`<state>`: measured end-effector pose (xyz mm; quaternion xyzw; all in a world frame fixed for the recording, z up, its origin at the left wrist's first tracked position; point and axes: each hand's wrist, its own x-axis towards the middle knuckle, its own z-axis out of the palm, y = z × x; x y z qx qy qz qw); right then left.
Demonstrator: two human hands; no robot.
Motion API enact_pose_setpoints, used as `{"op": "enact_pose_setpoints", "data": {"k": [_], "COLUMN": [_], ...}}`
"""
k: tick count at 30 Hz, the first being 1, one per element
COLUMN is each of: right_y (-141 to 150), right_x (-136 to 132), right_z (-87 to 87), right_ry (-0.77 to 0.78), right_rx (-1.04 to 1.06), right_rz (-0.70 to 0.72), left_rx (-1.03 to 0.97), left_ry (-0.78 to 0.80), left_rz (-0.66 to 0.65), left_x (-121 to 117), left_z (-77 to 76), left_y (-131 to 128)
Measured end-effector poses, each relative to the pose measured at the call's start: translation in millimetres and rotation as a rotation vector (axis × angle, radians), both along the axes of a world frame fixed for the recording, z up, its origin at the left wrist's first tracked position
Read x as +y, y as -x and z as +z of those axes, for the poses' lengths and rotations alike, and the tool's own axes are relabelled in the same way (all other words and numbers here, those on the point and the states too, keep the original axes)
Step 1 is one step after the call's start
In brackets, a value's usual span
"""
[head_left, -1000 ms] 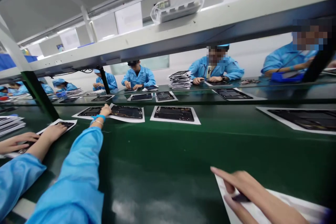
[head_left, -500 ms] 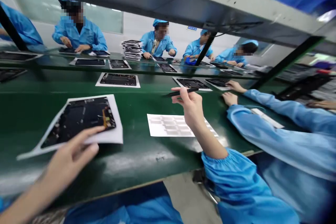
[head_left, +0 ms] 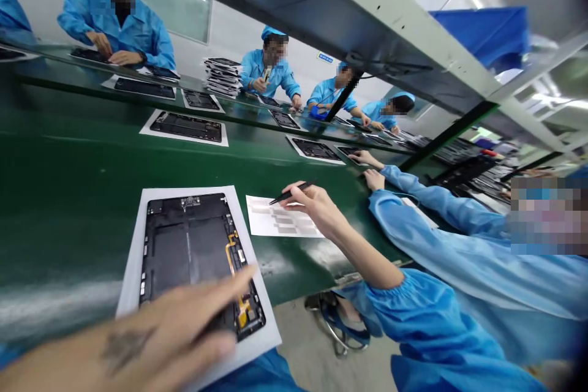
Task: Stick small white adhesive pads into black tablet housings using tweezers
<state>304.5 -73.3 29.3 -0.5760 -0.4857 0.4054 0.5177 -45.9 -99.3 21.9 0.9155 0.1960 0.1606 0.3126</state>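
Observation:
A black opened tablet shell (head_left: 193, 251) lies on a white sheet (head_left: 133, 257) at the near edge of the green belt. My left hand (head_left: 184, 331) rests with its fingers stretched flat over the shell's lower end, near an orange flex cable (head_left: 236, 263). My right hand (head_left: 316, 208) hovers over a white label sheet (head_left: 275, 220) to the right, pinching black tweezers (head_left: 289, 193) that point left.
More shells on white sheets (head_left: 186, 127) lie along the green conveyor (head_left: 68, 177). A co-worker in blue (head_left: 459, 245) sits close at my right, arms reaching onto the belt. Other workers sit across, beside a stack of shells (head_left: 222, 75). A grey shelf beam (head_left: 367, 18) runs overhead.
The shell on its sheet has come nearer and turned lengthwise toward me. My left hand now lies over its lower end. My right hand with the tweezers has lowered over the label sheet.

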Motion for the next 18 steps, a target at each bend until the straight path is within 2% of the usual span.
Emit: {"op": "enact_pose_setpoints", "data": {"k": [3,5,7,9,12,18], "right_y": [1.5,2.6,2.3,0.5,-1.4,0.6], "right_x": [10.0,16.0,19.8,21.3,22.1,25.3], "right_z": [-5.4,-9.0,-12.1,-14.1,-14.5,-6.9], "right_ry": [0.056,0.074,0.09,0.108,0.148,0.205], "right_rx": [-0.019,-0.047,-0.071,-0.089,-0.102,-0.169], "right_rz": [0.08,0.094,0.091,0.09,0.078,0.074], "left_rx": [0.154,0.228,0.273,0.288,0.25,0.111], "left_ry": [-0.233,-0.303,-0.308,-0.261,-0.222,-0.316], "left_rz": [-0.196,-0.273,-0.328,-0.356,-0.368,-0.363], "left_x": [71.2,110.3,134.2,143.8,143.8,139.1], "left_z": [11.6,9.5,1.4,-7.8,-16.2,-15.5], "left_y": [-39.6,-68.9,-91.4,-103.3,-105.1,-99.8]}}
